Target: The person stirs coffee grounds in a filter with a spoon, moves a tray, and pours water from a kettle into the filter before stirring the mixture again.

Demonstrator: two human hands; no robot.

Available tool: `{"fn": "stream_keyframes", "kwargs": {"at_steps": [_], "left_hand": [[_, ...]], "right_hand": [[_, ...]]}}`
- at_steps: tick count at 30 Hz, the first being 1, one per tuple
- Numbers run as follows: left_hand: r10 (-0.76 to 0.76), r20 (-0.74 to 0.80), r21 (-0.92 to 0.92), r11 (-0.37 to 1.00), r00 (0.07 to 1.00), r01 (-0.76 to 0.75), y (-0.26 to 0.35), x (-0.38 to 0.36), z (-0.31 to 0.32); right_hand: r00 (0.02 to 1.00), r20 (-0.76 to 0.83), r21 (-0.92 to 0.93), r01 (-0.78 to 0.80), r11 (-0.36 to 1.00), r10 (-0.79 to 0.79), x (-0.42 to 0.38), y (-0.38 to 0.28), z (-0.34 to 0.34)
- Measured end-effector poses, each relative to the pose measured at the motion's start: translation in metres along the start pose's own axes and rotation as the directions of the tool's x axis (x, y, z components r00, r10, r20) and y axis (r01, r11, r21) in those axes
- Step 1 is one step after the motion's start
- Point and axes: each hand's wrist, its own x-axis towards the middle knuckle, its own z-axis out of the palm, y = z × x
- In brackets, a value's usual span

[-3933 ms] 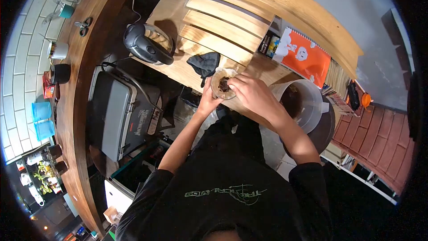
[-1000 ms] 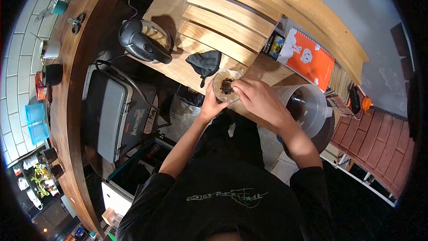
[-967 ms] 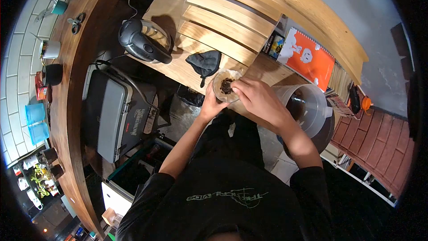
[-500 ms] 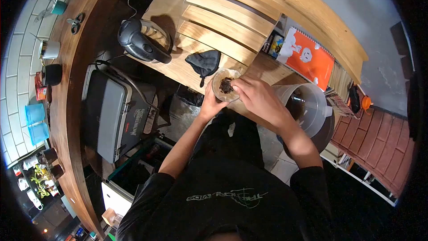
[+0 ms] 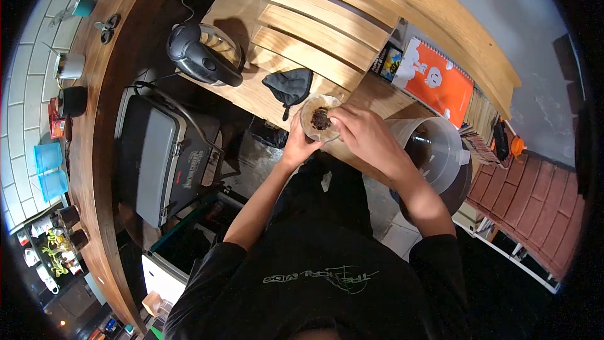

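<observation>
My left hand [image 5: 298, 145] is wrapped round the near-left side of a clear, round cup-like holder [image 5: 328, 139]. Lining it is a pale paper coffee filter [image 5: 309, 111] with dark coffee grounds [image 5: 320, 119] in the bottom. My right hand [image 5: 365, 138] reaches in from the right, its thumb and fingers pinched together at the filter's right edge. The fingertips partly hide that edge. Just beyond the holder, a black cloth [image 5: 289, 87] lies on the wooden bench [image 5: 259, 102].
A black electric kettle [image 5: 202, 56] stands at the bench's left. Wooden slats [image 5: 311, 50] lie behind the cloth. Right of my hands is a clear plastic bucket [image 5: 443, 157], below an orange notebook [image 5: 440, 82]. A grey case [image 5: 151, 157] occupies the left, beside a long wooden counter [image 5: 94, 170].
My right fingertips have shifted slightly at the filter's edge, and the coffee grounds lie a little differently. My left hand keeps its hold. The view has moved very slightly.
</observation>
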Motion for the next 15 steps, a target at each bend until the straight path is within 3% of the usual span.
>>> {"fn": "stream_keyframes", "kwargs": {"at_steps": [6, 8, 12, 14, 15], "left_hand": [[-0.039, 0.018, -0.051, 0.998, 0.999, 0.040, 0.000, 0.000, 0.000], [-0.006, 0.031, 0.003, 1.000, 1.000, 0.006, -0.006, -0.001, 0.001], [-0.010, 0.000, 0.018, 1.000, 1.000, 0.010, -0.006, -0.002, 0.003], [-0.033, 0.021, -0.073, 0.997, 0.999, 0.034, -0.007, -0.001, 0.003], [0.013, 0.006, 0.006, 1.000, 1.000, -0.013, -0.010, -0.003, 0.003]], "right_hand": [[0.999, 0.014, -0.004, 0.039, 0.999, -0.039, 0.000, 0.002, 0.001], [0.999, -0.034, 0.021, -0.035, 0.999, 0.036, 0.001, 0.000, 0.001], [1.000, -0.010, -0.021, -0.028, 0.999, 0.027, 0.001, 0.003, 0.003], [1.000, -0.015, 0.007, -0.009, 1.000, 0.009, 0.002, 0.002, 0.005], [1.000, -0.007, 0.009, -0.002, 1.000, 0.002, 0.002, 0.000, 0.004]]}}
